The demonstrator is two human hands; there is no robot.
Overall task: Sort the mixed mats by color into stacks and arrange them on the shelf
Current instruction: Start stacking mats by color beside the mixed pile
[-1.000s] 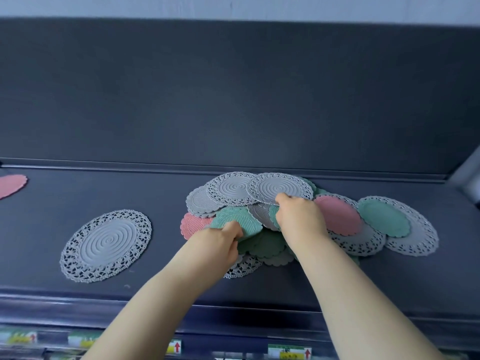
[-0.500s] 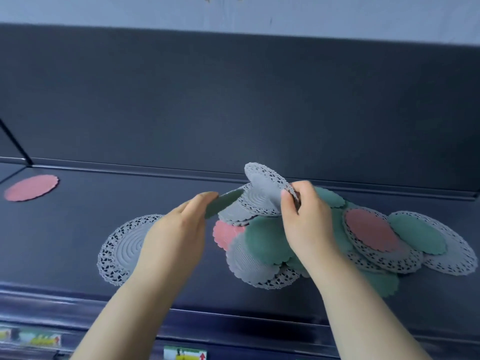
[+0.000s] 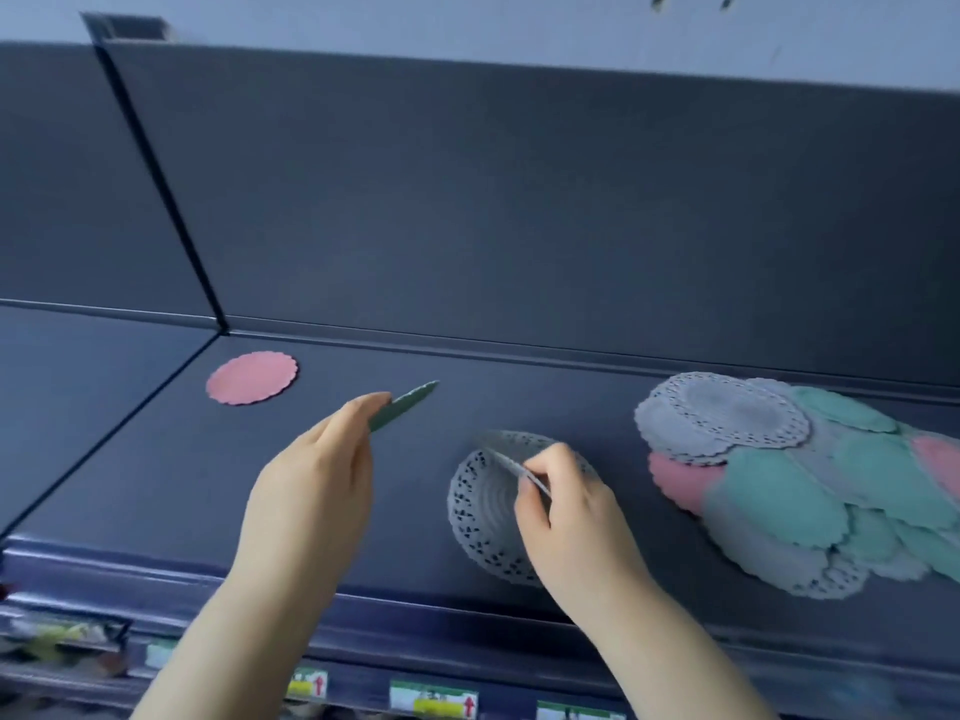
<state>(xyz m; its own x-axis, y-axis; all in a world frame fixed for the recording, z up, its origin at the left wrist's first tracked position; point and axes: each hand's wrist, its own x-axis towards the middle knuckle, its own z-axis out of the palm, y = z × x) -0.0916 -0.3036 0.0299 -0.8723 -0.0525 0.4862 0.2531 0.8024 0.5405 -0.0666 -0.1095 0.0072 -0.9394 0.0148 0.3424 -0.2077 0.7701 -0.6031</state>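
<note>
No word or number can be read. Small labels sit on a rail (image 3: pixel 363 691) below the front of the shelf (image 3: pixel 405 537). The left label (image 3: pixel 307 684) shows a yellow band and a red arrow pointing up at its right end. The middle label (image 3: pixel 432 699) has a green strip on top, a yellow band and the same red up arrow. The right label (image 3: pixel 577 712), cut by the frame edge, shows only a green strip. All print is too blurred to make out
</note>
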